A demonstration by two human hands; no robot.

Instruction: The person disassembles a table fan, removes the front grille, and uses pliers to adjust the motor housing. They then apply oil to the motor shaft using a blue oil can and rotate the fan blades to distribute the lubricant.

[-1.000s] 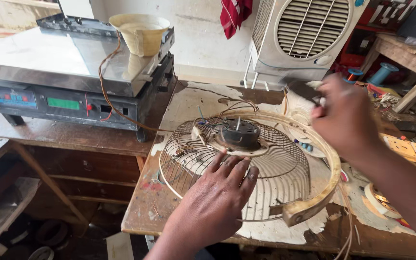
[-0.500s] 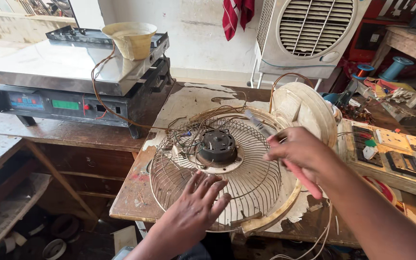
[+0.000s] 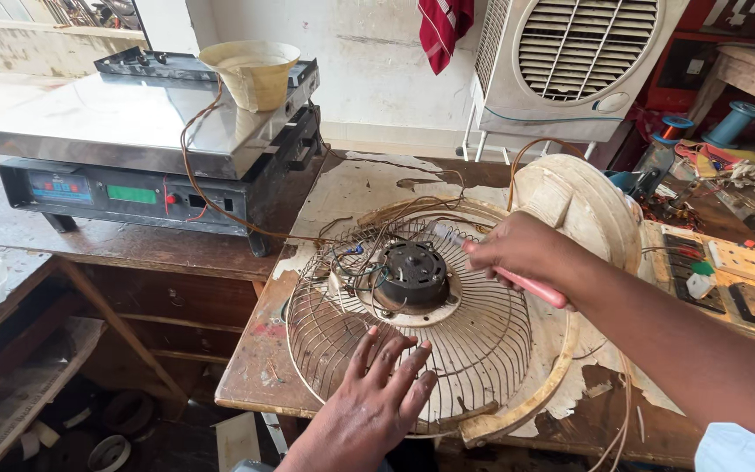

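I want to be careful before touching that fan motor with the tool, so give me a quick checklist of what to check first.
1. Left hand flat on the wire fan guard, steadying it: ok.
2. Right hand gripping the pink-handled tool: ok.
3. Tool tip position at the motor: cannot tell, hidden by the hand.
4. Loose wires clear of the motor: not ok, they trail across it.
5. Fan disconnected from power: cannot tell.

two hands over the surface point(image 3: 342, 197): left hand point(image 3: 377, 398), right hand point(image 3: 522, 253). one wire fan guard point(image 3: 474, 350), one motor point(image 3: 411, 275), one pink-handled tool point(image 3: 530, 287), one air cooler point(image 3: 570, 65), two wire spools point(image 3: 731, 122).
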